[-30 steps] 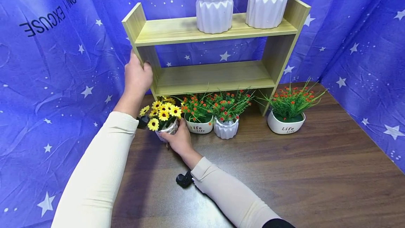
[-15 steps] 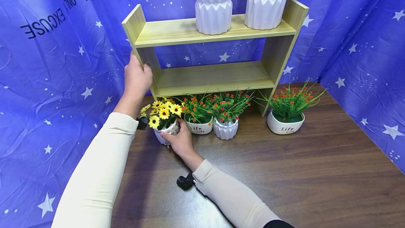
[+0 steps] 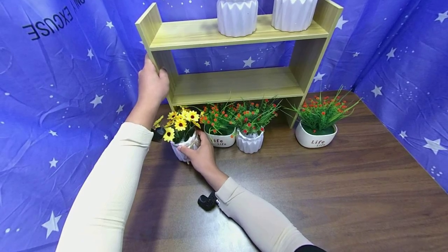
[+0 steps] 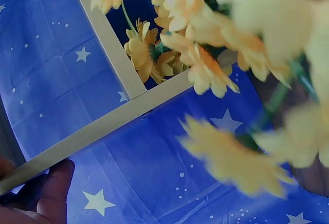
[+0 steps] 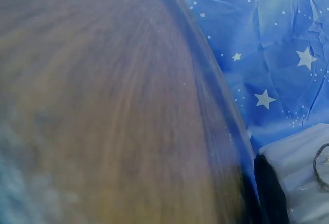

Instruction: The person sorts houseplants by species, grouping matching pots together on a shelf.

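Observation:
My left hand (image 3: 153, 82) grips the left side panel of a light wooden shelf (image 3: 238, 83), thumb on the inner face and fingers round the outside. The left wrist view shows its fingers (image 4: 55, 190) at the panel's edge. Low at the shelf's left foot, my right hand (image 3: 203, 154) holds a white fluted pot of yellow sunflowers (image 3: 181, 124), thumb across the front and fingers at its right side. The blooms loom close in the left wrist view. In the right wrist view only the tabletop, curtain and part of a white pot (image 5: 308, 178) show; the hand is out of frame.
Two white fluted pots (image 3: 237, 13) with yellow flowers stand on the top shelf board. Red-flowered plants in an oval pot (image 3: 221, 140) and a fluted pot (image 3: 250, 142) stand right of my right hand. Another oval pot (image 3: 316, 137) is farther right on the brown table (image 3: 315, 197).
My right hand has drawn the sunflower pot slightly toward me, and the blooms have shifted a little. My left hand keeps its grip on the shelf panel.

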### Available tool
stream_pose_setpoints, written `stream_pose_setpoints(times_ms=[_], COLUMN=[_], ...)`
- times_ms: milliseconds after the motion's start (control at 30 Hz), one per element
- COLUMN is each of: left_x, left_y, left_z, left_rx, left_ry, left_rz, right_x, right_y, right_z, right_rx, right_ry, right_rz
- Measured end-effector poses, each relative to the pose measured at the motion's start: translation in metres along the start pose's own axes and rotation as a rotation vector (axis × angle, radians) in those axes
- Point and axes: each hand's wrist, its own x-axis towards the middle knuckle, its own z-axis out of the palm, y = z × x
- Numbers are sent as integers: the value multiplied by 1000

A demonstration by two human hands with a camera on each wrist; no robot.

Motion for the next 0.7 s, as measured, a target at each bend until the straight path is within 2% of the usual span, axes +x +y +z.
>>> stream_pose_setpoints(times_ms=[200, 467, 700], left_x=[0, 1, -2], left_y=[2, 4, 1], left_z=[0, -1, -2], left_rx=[3, -2, -2], left_ry=[3, -10, 0], left_rz=[8, 14, 19], right_x=[-5, -11, -17], right_y=[-3, -12, -23], right_z=[-8, -25, -41], right_rx=[25, 9, 148], right_ry=[15, 43, 26], right_rz=[24, -25, -51])
